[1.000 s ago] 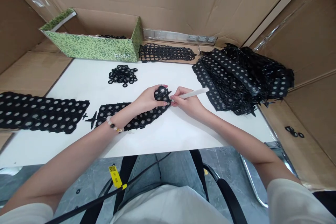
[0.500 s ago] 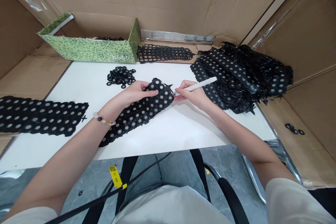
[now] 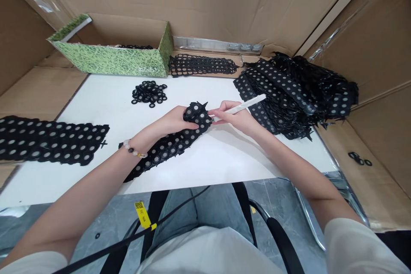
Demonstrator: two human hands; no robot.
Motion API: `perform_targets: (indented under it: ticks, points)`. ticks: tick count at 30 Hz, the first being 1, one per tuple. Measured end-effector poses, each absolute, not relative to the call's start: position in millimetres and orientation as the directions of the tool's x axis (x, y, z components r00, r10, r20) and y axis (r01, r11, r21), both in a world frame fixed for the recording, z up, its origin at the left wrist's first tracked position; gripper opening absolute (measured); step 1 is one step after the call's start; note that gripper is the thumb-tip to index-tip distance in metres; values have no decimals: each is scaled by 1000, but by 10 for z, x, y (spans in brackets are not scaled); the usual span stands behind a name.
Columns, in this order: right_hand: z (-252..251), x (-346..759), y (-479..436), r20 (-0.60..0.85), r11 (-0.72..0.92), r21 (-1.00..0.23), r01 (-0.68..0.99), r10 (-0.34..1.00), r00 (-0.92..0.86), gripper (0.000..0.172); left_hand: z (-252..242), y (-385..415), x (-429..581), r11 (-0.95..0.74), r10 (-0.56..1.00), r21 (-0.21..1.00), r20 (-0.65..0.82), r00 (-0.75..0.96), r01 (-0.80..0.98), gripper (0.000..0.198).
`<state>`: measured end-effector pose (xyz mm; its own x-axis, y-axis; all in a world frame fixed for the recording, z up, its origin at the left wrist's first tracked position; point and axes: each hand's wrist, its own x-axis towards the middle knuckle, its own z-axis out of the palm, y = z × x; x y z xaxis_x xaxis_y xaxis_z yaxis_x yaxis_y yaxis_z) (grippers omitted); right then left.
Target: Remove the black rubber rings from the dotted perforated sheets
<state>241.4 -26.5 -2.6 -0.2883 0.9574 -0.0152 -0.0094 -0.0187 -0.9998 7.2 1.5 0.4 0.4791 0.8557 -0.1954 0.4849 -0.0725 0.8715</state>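
My left hand is closed on a black rubber sheet dotted with rows of pale round spots, its thumb lying on top. The sheet's far end curls up beside the thumb, and the rest slants down toward the table's front edge. Between the fingers of my right hand is a white pen-like tool, its tip at the sheet's right edge. Whether the tip touches the rubber cannot be made out. Loose black rings lie in a small heap beyond my left hand.
Another dotted sheet lies at the left. A pile of dotted black sheets covers the right back. Behind stand a green patterned box and a black mesh sheet of ring holes. Cardboard walls surround the white table.
My left hand has shifted slightly right and down, and the sheet's far end now curls up more. My right hand with the tool stays nearly in place.
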Motion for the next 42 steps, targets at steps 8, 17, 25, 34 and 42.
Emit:
perform_targets:
  ticks: [8,17,25,34,42]
  points:
    - [-183,2282,-369,14,53,-986,158,971,-237,29,12,-31,137,-70,870,864,-191,455,498,40]
    - [-164,2287,-395,28,77,-981,177,964,-264,30,-146,-38,172,-152,891,871,-84,446,467,34]
    - [-164,2245,-452,196,297,-865,403,942,-273,23,-77,-86,216,-49,912,940,-95,400,336,40]
    - [-233,2187,-450,255,337,-829,446,938,-235,22,-10,-101,222,18,898,951,-151,413,308,41]
    - [-213,2205,-432,246,323,-837,442,943,-223,24,-45,-81,203,-31,892,949,-116,438,313,47]
